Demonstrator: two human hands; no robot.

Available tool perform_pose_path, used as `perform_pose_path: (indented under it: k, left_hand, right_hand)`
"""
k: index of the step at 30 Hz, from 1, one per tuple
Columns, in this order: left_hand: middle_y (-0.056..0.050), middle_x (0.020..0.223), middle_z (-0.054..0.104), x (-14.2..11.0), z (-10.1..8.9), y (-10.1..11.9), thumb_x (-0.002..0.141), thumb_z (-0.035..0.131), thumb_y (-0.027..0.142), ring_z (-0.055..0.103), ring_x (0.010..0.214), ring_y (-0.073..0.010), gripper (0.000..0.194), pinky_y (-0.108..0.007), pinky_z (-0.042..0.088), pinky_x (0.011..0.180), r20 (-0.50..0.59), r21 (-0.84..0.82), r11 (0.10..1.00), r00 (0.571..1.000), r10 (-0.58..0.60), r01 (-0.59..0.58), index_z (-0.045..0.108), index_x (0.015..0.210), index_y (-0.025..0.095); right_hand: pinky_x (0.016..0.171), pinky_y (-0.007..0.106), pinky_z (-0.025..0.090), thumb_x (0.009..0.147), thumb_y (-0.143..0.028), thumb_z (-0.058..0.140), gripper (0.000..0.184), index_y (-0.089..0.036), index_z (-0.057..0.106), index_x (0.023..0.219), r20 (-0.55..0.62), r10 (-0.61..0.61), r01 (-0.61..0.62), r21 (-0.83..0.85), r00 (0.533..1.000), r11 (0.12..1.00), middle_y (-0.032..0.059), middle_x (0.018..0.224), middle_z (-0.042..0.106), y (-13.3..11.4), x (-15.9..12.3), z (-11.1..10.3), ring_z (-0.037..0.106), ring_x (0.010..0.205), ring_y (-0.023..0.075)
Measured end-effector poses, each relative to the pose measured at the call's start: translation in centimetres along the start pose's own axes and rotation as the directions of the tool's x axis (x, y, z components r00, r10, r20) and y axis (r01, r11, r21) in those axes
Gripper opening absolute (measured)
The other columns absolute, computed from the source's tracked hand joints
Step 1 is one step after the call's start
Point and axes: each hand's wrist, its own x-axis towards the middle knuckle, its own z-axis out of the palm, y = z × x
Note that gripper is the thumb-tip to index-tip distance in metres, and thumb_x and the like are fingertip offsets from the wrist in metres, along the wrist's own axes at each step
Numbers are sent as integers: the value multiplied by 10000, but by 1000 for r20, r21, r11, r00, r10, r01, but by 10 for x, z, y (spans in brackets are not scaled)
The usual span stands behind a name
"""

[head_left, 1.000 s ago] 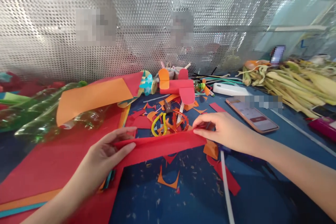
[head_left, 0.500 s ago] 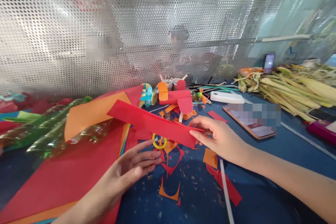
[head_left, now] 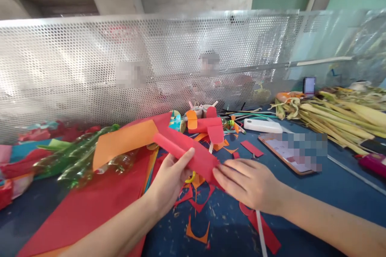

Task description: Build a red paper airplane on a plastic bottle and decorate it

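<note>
The main change is at the left hand (head_left: 170, 180). Half a second ago it was spread and apart from the paper; now its thumb lies on top of the red strip (head_left: 203, 162) and its fingers go under, so the strip is clamped there. The strip is near the middle of the frame, tilted, its left end higher than its right end. It looked flatter before, and now one long edge seems folded or curled over, so the paper appears to be taking a shape. The right hand (head_left: 250, 184) has its fingers together on the lower right end of the strip; the thumb is not clear, so I cannot tell if it pinches firmly. As I judge, both hands now share the control of the paper.

Below the strip, a yellow loop (head_left: 189, 178) is partly hidden. The orange sheet (head_left: 125, 143), left of centre, and the phone (head_left: 276, 150), at the right, seem to lie as before.
</note>
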Motion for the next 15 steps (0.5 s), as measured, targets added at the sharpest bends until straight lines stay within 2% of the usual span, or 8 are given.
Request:
perform_pose_path:
  k: [1,3,5,7,9,11,13,15]
  left_hand:
    - [27,922,751,2,0,-1,741,752,332,681,910,-125,200,-184,520,822,-5,-8,1000,1000,11,-11,674,891,226]
    - [16,862,756,3,0,-3,708,775,327,692,849,-128,192,-177,531,776,12,-9,1000,1000,10,-10,695,837,209]
    - [-10,819,759,1,-1,-6,689,787,331,700,795,-149,197,-199,548,734,54,12,1000,998,-20,19,717,807,189]
    - [-37,818,761,-4,1,-8,688,789,324,707,778,-181,205,-246,564,718,100,45,997,993,-63,58,735,821,177]
    - [-55,845,763,-9,3,-9,691,787,321,711,783,-208,222,-295,571,740,136,73,993,986,-101,91,745,855,177]
    - [-71,876,762,-11,5,-9,697,780,348,713,787,-223,264,-325,569,759,151,90,990,981,-123,110,745,894,175]
    - [-80,885,761,-10,5,-8,714,760,396,710,777,-221,299,-325,569,748,142,97,990,983,-119,106,742,906,168]
    - [-74,862,760,-5,2,-7,729,741,422,703,752,-204,293,-299,566,723,115,105,991,989,-89,77,742,861,160]
  right_hand:
    - [708,330,551,922,-359,548,275,-122,638,1029,3,44,-44,92,999,995,82,894,743,-2,0,1,674,853,215]
    - [752,361,555,900,-524,507,421,-141,597,1051,35,253,-253,281,967,926,100,948,714,-3,2,2,649,914,227]
    - [814,377,543,901,-470,523,383,-152,537,1115,138,488,-498,413,862,763,119,1033,671,-2,4,2,624,984,222]
    - [797,348,546,902,-375,547,308,-171,517,1132,335,592,-670,509,733,541,105,1036,661,1,6,2,634,963,198]
    - [679,285,551,890,-370,563,239,-176,562,1030,543,545,-755,579,639,308,63,898,677,4,8,3,654,808,167]
    - [567,237,512,883,-357,566,182,-178,576,857,663,466,-790,596,586,145,13,732,639,5,10,4,617,644,132]
    - [531,222,466,872,-321,571,182,-183,544,756,688,456,-803,586,564,109,-25,640,568,5,12,4,555,568,109]
    - [522,221,425,863,-292,572,190,-191,512,714,689,475,-820,555,548,142,-48,598,512,5,12,4,508,542,100]
